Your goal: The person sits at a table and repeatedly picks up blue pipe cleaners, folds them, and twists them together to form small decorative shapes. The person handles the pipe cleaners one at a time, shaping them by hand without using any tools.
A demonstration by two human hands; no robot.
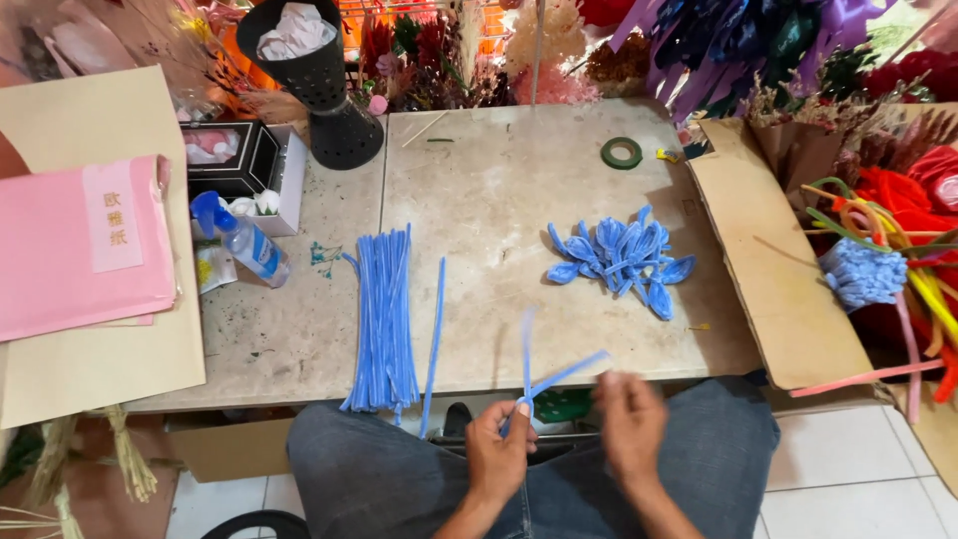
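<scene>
Over the person's lap, the left hand [496, 449] pinches a bent blue pipe cleaner [549, 379] in its fingers; the blurred right hand [631, 424] looks loosely curled beside it. Shaping seems underway; finished petals [624, 257] lie on the table [499, 200].

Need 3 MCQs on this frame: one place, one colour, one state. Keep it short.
1. Where does the green tape roll lie on the table?
A near the front edge
B far side, right of centre
C on the pink folder

2. What colour is the straight pipe-cleaner bundle?
A blue
B red
C yellow

3. What is the left hand doing?
A resting flat
B pinching a bent blue pipe cleaner
C holding the spray bottle

Answers: B, it sits near the far edge; A, all strands are blue; B, fingers close on its bend.
</scene>
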